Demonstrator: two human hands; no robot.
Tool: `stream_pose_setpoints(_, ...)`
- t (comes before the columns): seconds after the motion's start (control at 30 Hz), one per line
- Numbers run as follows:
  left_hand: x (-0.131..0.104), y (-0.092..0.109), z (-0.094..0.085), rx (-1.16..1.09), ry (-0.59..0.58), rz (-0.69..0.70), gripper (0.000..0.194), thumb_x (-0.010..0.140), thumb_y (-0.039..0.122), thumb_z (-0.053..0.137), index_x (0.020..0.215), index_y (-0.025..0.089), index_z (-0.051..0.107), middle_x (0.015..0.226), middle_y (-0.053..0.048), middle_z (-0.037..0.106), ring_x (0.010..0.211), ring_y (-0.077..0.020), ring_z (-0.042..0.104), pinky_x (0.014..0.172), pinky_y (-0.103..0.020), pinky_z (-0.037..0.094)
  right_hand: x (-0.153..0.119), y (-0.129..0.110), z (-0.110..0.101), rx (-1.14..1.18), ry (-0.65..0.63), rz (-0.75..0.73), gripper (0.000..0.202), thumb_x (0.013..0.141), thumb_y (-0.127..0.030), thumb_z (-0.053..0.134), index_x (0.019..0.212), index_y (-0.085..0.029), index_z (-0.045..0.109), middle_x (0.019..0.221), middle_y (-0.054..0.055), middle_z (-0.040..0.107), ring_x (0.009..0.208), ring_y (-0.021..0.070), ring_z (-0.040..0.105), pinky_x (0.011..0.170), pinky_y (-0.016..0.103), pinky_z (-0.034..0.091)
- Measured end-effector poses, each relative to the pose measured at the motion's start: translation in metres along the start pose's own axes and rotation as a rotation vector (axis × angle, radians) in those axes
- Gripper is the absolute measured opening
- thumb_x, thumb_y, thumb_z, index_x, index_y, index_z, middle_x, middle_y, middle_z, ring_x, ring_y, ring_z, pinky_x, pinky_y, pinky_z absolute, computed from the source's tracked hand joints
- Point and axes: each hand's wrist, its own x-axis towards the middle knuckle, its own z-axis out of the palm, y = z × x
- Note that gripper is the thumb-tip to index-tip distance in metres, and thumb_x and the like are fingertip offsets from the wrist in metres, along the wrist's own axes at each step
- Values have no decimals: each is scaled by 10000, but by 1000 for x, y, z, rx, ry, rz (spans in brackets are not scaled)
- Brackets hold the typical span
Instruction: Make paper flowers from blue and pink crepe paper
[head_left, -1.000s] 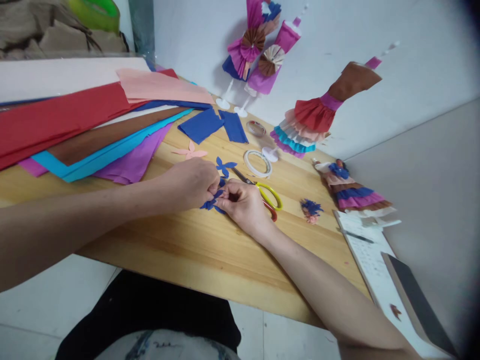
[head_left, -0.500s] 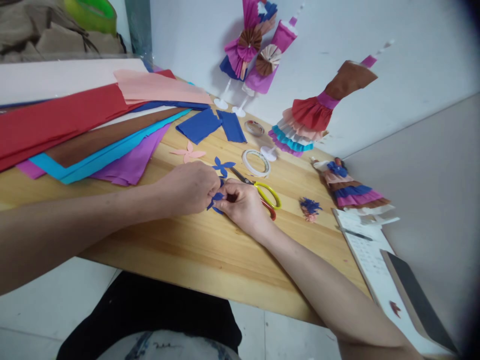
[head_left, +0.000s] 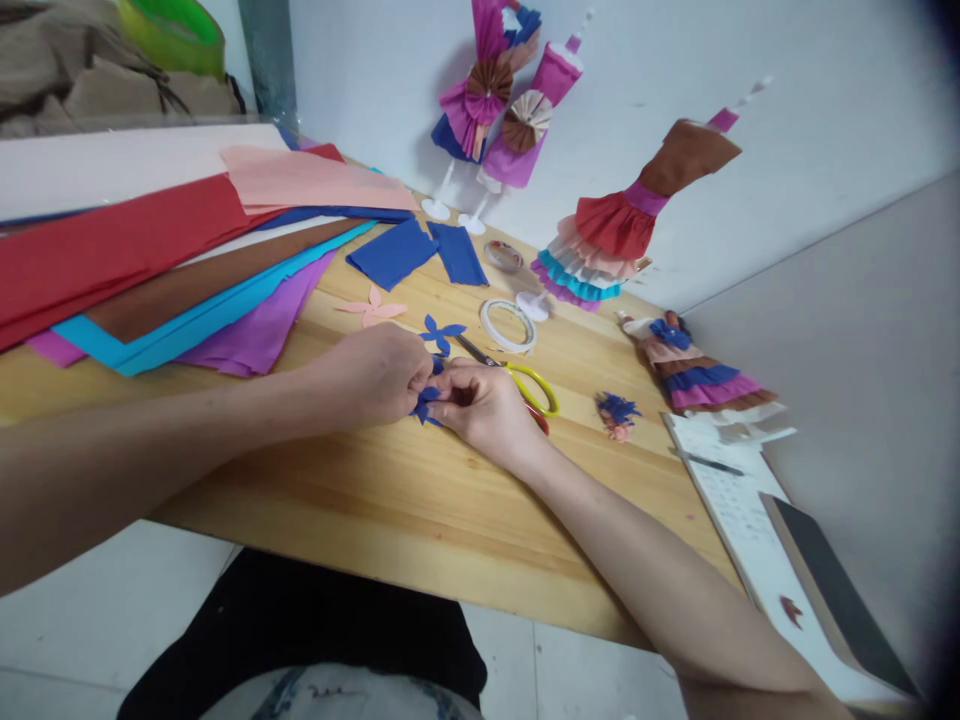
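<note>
Between my two hands, low over the wooden table (head_left: 360, 510), is a dark blue paper flower (head_left: 426, 405). My left hand (head_left: 382, 375) is closed on its left side, with the fingertips mostly hidden. From the right, my right hand (head_left: 484, 408) pinches the flower between thumb and fingers. Just beyond my fingers lies another blue paper flower (head_left: 442, 333), flat on the wood. A pink paper flower (head_left: 373, 307) rests behind my left hand. Scissors (head_left: 534, 388) with yellow and red handles lie partly hidden behind my right hand.
Coloured paper sheets (head_left: 112, 250) are piled at the left. Blue paper pieces (head_left: 394, 253) and tape rolls (head_left: 508, 326) lie farther back. Dress forms in paper dresses (head_left: 615, 220) stand near the wall. Blue and pink paper scraps (head_left: 617, 412) and a white board (head_left: 720, 500) are at the right.
The view has shifted slightly, moving the table things a little left in the picture. Both hands stay together at the blue paper flower, with only small finger movement.
</note>
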Motion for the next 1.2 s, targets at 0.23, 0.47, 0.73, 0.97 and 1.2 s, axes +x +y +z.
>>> stream_pose_setpoints(0.23,1,4,-3,61,-153,-136,142,673,78,540,558,155,570,602,-11,600,560,-124,497,614,-262,376,1,-3,-7,80,18,77,177,671,-144,588,744,-163,747,683,11,597,572,107,501,531,247,398)
stream_pose_setpoints(0.47,0,5,-4,88,-129,-103,194,715,117,524,524,149,525,571,-12,572,518,-101,434,548,-248,311,-2,-15,-9,-1,33,74,293,772,-359,612,548,-175,570,560,-1,532,529,110,450,512,261,341)
stream_pose_setpoints(0.73,1,3,-2,51,-170,-150,185,693,131,526,526,167,455,573,-6,529,532,-110,413,565,-265,301,0,-12,-1,-102,43,101,138,725,-206,650,604,-176,592,599,1,612,539,101,497,517,236,383)
stream_pose_setpoints(0.97,-1,3,-3,-6,-115,-109,157,675,99,495,532,164,502,560,-7,551,526,-108,406,554,-254,295,0,-16,-1,-238,65,38,130,695,-121,632,588,-176,582,610,-10,601,544,102,500,558,248,397)
stream_pose_setpoints(1.2,-1,3,-1,33,-126,-80,168,687,87,509,535,160,505,560,-6,547,530,-107,408,567,-261,304,0,-16,1,-303,72,-27,159,672,-74,606,565,-183,559,616,-11,592,553,105,499,582,250,398)
